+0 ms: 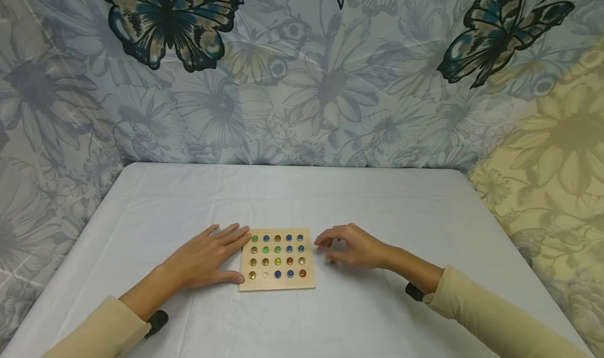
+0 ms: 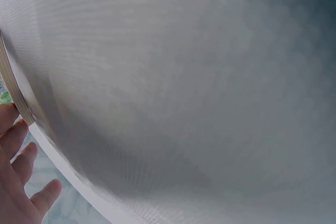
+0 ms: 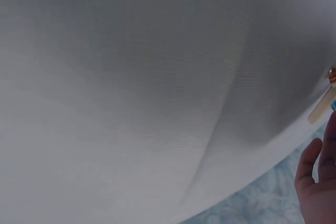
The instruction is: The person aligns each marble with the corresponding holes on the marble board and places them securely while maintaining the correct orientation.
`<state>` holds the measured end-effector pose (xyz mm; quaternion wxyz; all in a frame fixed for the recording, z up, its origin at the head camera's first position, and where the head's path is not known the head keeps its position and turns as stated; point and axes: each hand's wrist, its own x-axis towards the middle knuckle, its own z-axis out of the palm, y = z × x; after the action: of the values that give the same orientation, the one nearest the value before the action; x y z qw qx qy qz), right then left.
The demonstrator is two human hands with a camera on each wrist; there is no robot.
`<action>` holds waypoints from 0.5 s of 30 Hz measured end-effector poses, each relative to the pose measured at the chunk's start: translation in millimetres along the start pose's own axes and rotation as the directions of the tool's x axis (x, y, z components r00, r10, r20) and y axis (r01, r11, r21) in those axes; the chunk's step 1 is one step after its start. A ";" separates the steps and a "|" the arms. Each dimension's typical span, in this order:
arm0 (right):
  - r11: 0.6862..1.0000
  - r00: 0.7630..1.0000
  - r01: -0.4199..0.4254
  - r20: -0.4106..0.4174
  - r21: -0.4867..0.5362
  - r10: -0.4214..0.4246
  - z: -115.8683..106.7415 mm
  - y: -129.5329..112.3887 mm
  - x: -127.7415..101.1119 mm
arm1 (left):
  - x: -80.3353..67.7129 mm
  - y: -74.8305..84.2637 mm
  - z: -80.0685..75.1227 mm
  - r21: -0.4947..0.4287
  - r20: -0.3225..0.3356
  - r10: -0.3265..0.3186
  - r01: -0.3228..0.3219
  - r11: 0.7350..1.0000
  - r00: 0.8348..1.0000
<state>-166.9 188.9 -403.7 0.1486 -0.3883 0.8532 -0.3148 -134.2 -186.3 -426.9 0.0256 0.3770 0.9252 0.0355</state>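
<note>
At lower centre, my flat left hand (image 1: 207,258) steadies the wooden board (image 1: 277,284); my loosely curled right hand (image 1: 351,248) hovers just right, above a loose marble (image 1: 333,263).

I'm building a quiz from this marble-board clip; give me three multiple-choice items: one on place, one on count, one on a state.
1. Where does the left hand lie?
A. flat at the wooden board's left edge
B. on the wall cloth
C. under the table

2. How many columns of marbles does the board hold?
A. two
B. five
C. nine

3. How are the right hand's fingers?
A. spread flat on the board
B. clenched round the board
C. curled, right of the board

Answers: 1 A, fingers straight against that edge. 2 B, five marbles across the top row. 3 C, hand off the board on the white tablecloth.
</note>
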 end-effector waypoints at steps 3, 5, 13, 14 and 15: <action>1.000 1.000 -0.005 0.006 -0.003 0.005 0.6 3.0 -3.8 | -0.2 0.0 0.3 -0.004 -0.004 -0.001 0.001 1.000 1.000; 1.000 1.000 -0.006 0.013 -0.006 0.006 0.8 4.6 -6.5 | -0.3 -0.1 0.7 -0.006 -0.008 -0.003 0.003 1.000 1.000; 1.000 0.999 -0.023 0.034 -0.009 0.023 2.3 9.7 -14.9 | -0.7 -0.6 0.2 -0.007 -0.016 0.002 -0.003 1.000 1.000; 1.000 0.999 -0.017 0.035 -0.008 0.018 2.7 10.3 -15.5 | -0.6 -0.5 0.0 -0.007 -0.012 0.001 -0.001 1.000 1.000; 1.000 0.999 -0.015 0.036 -0.005 0.015 3.2 10.9 -16.2 | -0.5 -0.6 0.1 -0.007 -0.011 0.002 -0.002 1.000 1.000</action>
<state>-160.9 205.3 -413.1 0.1654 -0.3880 0.8541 -0.3044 -134.2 -187.1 -427.1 0.0220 0.3777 0.9248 0.0406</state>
